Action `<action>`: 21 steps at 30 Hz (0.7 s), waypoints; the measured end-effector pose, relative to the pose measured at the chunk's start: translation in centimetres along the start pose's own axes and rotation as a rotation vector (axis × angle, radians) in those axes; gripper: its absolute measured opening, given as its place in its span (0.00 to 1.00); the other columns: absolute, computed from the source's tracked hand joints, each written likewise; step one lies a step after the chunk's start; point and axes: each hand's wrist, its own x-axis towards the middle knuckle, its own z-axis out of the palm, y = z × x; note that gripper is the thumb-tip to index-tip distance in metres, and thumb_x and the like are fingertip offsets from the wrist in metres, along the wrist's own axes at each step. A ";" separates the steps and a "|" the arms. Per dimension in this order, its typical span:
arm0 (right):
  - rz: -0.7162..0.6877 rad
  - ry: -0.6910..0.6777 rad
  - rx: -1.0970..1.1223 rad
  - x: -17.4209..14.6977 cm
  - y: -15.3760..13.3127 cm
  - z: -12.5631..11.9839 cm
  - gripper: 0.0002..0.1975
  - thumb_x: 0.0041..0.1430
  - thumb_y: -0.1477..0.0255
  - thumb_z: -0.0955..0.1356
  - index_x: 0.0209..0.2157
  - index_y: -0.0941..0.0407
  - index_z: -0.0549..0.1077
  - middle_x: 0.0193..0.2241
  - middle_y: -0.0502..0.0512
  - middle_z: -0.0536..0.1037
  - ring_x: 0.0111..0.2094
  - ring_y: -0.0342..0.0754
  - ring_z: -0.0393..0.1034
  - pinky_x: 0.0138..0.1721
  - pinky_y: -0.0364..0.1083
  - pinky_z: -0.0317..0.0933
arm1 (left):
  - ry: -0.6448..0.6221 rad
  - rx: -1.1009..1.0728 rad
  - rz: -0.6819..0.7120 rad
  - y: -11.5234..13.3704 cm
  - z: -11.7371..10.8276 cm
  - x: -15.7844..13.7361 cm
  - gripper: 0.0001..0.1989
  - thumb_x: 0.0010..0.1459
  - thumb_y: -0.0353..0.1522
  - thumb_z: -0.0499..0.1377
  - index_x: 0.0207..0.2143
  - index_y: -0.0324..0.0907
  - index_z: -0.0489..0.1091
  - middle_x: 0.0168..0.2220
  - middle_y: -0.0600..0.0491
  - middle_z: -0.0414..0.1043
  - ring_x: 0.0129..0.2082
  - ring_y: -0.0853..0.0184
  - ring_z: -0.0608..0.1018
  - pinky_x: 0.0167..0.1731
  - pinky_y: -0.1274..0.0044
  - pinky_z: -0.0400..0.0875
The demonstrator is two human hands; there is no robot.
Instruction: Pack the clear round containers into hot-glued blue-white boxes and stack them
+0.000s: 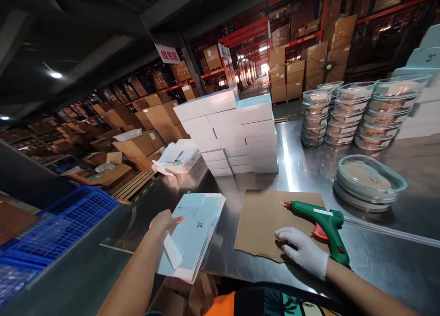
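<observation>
My bare left hand [164, 225] grips the left edge of a few flat, folded pale-blue cartons [196, 229], thumb on top and the other fingers mostly hidden. The cartons lie at the table's front edge, with a white flap [173, 252] sticking up near my wrist. My right hand [304, 251], in a white glove with bare fingertips, is open and slightly curled over the front of a brown cardboard sheet [256, 220]. Just beyond it, a green glue gun [318, 216] lies on its side across the sheet, its orange nozzle pointing left. My right hand does not hold it.
White boxes [230, 128] stand stacked at the table's back. On the right are stacks of lidded glass containers [349, 112], with several more [369, 183] nearer. A white basket [182, 158] sits at the left corner. Blue crates [68, 220] stand left of the metal table [225, 242].
</observation>
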 end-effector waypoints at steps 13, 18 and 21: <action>0.165 0.108 0.436 3.0 -4.8 -2.0 0.53 0.57 0.39 0.70 0.73 0.57 0.59 0.69 0.72 0.67 0.69 0.64 0.65 0.68 0.66 0.60 | -0.344 -0.949 0.254 13.4 -0.2 -8.6 0.42 0.33 0.56 0.77 0.44 0.36 0.78 0.37 0.42 0.83 0.39 0.49 0.84 0.42 0.64 0.79; 0.166 0.300 0.436 4.0 -6.6 -5.2 0.64 0.49 0.29 0.68 0.74 0.58 0.54 0.71 0.75 0.61 0.73 0.66 0.57 0.73 0.67 0.48 | -0.625 -1.211 0.336 16.6 5.9 -15.3 0.45 0.39 0.55 0.76 0.56 0.42 0.77 0.46 0.41 0.83 0.53 0.42 0.82 0.56 0.56 0.75; 0.144 0.335 0.331 2.6 -6.9 -5.7 0.59 0.51 0.32 0.70 0.71 0.58 0.62 0.65 0.73 0.71 0.66 0.68 0.67 0.70 0.67 0.55 | -0.638 -1.260 0.475 17.7 7.8 -16.4 0.45 0.43 0.57 0.74 0.59 0.43 0.75 0.49 0.41 0.81 0.57 0.42 0.79 0.61 0.57 0.72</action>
